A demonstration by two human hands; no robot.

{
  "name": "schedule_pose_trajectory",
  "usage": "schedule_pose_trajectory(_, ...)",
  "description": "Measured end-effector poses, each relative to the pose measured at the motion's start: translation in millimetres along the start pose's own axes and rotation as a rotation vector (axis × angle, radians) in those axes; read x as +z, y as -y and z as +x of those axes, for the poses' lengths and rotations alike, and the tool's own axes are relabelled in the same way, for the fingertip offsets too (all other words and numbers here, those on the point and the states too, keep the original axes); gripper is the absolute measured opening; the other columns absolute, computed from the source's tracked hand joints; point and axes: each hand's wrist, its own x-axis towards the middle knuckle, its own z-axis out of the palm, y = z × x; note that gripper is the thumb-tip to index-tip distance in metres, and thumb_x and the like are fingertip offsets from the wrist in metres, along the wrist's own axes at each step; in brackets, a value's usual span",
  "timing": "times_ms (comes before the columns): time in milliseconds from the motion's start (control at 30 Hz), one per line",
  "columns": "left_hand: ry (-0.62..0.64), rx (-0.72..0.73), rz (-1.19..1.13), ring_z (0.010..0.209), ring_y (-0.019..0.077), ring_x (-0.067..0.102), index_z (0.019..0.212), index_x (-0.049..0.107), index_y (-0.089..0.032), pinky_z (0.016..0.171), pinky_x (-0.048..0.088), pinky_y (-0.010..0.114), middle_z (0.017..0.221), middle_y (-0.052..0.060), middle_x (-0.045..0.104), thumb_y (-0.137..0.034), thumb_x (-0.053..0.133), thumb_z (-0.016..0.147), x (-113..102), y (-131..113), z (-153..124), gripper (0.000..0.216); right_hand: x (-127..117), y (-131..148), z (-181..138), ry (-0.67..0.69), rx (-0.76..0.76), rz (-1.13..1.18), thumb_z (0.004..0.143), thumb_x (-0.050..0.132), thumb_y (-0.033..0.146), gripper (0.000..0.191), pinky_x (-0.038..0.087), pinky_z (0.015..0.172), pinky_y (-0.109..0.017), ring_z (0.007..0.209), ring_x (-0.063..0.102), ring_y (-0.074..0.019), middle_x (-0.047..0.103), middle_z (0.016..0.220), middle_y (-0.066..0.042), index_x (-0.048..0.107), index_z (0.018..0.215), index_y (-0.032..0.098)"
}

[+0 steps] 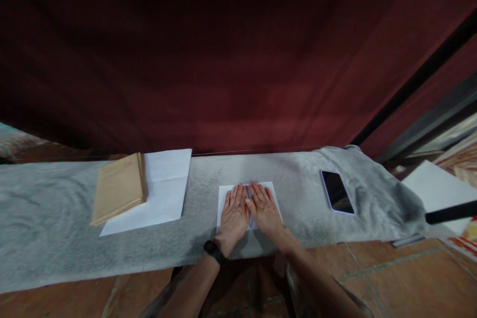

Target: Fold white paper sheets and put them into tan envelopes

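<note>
A white sheet of paper (274, 190) lies on the grey cloth in front of me, mostly covered by my hands. Flat on its left half rests my left hand (234, 211), fingers stretched out and pointing away from me. My right hand (264, 208) presses flat on the right half, its thumb touching or crossing the edge of the left hand. A narrow strip between the hands shows what looks like a crease or edge in the paper. Neither hand grips anything. A black watch sits on my left wrist.
On the left, a stack of brown envelopes (117, 189) lies partly over a larger creased white sheet (167, 184). A phone (337, 192) lies to the right. The grey cloth (298, 174) covers a long, narrow surface. Behind it hangs a dark red curtain (238, 84); a black bar (413, 79) slants at right.
</note>
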Motion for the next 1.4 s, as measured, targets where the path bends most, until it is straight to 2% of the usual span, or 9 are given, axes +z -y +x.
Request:
schedule_pose_trajectory(233,-0.027,-0.065,0.020,0.152,0.0231,0.026,0.153,0.036,-0.007,0.125,0.024,0.045,0.160,0.015,0.036,-0.026,0.030,0.101,1.5,11.6,-4.3,0.056,3.0,-13.1,-5.3,-0.034,0.039,-0.055,0.106,0.035,0.037,0.051,0.028,0.120,-0.049,0.146,0.039,-0.0266,0.040,0.158,-0.013,0.043,0.152,0.016)
schedule_pose_trajectory(567,-0.050,-0.117,0.046,0.152,0.0242,0.027,0.157,0.027,-0.011,0.124,0.024,0.048,0.160,0.014,0.036,-0.030,0.032,0.100,-3.4,30.5,-16.6,0.060,-6.1,-39.9,-20.3,-0.073,0.105,-0.118,0.106,0.029,0.043,0.059,0.029,0.118,-0.048,0.143,0.042,-0.0304,0.042,0.156,-0.017,0.039,0.153,0.009)
schedule_pose_trajectory(733,-0.040,-0.116,0.055,0.151,0.0243,0.028,0.158,0.027,-0.011,0.124,0.025,0.047,0.160,0.014,0.035,-0.030,0.031,0.100,-5.9,33.3,-18.5,0.061,-17.2,-52.1,-21.8,-0.087,0.214,-0.088,0.105,0.035,0.040,0.055,0.040,0.107,-0.050,0.128,0.055,-0.0332,0.058,0.142,-0.021,0.048,0.147,0.009)
schedule_pose_trajectory(867,-0.035,-0.107,0.060,0.151,0.0239,0.028,0.156,0.031,-0.009,0.125,0.023,0.046,0.161,0.014,0.035,-0.031,0.030,0.101,-7.7,32.5,-18.5,0.060,-23.9,-58.1,-19.6,-0.045,0.364,0.088,0.101,0.039,0.034,0.048,0.051,0.088,-0.038,0.099,0.069,-0.0273,0.070,0.118,-0.018,0.052,0.142,0.011)
schedule_pose_trajectory(1000,-0.018,-0.118,0.060,0.151,0.0249,0.029,0.153,0.036,-0.006,0.125,0.023,0.045,0.161,0.016,0.034,-0.031,0.029,0.101,-7.8,31.8,-18.1,0.058,-27.6,-63.8,-16.6,0.051,0.512,0.381,0.093,0.049,0.031,0.043,0.052,0.083,-0.037,0.092,0.071,-0.0270,0.072,0.104,-0.016,0.059,0.130,0.011)
schedule_pose_trajectory(1100,-0.013,-0.123,0.058,0.150,0.0250,0.030,0.153,0.036,-0.007,0.125,0.023,0.045,0.161,0.016,0.034,-0.032,0.029,0.101,-7.6,32.5,-17.4,0.058,-31.2,-68.1,-12.8,0.092,0.537,0.522,0.088,0.052,0.029,0.034,0.052,0.078,-0.034,0.086,0.071,-0.0248,0.074,0.092,-0.010,0.065,0.116,0.015)
schedule_pose_trajectory(1200,-0.014,-0.120,0.058,0.150,0.0246,0.031,0.154,0.036,-0.009,0.124,0.024,0.045,0.160,0.015,0.036,-0.032,0.030,0.101,-9.0,33.1,-16.5,0.058,-36.6,-70.3,-11.0,0.142,0.535,0.639,0.083,0.054,0.030,0.019,0.048,0.061,-0.026,0.069,0.067,-0.0189,0.068,0.072,-0.002,0.067,0.089,0.019)
schedule_pose_trajectory(1267,-0.023,-0.122,0.053,0.150,0.0249,0.032,0.153,0.036,-0.010,0.124,0.024,0.046,0.159,0.014,0.038,-0.034,0.030,0.101,-11.7,31.7,-16.2,0.058,-41.2,-71.6,-11.5,0.182,0.538,0.731,0.083,0.054,0.034,0.018,0.042,0.050,-0.023,0.056,0.060,-0.0153,0.060,0.058,0.003,0.064,0.077,0.020)
schedule_pose_trajectory(1400,-0.056,-0.080,0.007,0.151,0.0259,0.029,0.153,0.036,-0.010,0.124,0.025,0.047,0.160,0.015,0.038,-0.039,0.029,0.103,-18.5,23.9,-17.6,0.058,-51.2,-78.0,-12.4,0.188,0.577,0.868,0.082,0.052,0.039,0.021,0.036,0.042,-0.022,0.045,0.050,-0.0127,0.051,0.052,0.006,0.061,0.078,0.020)
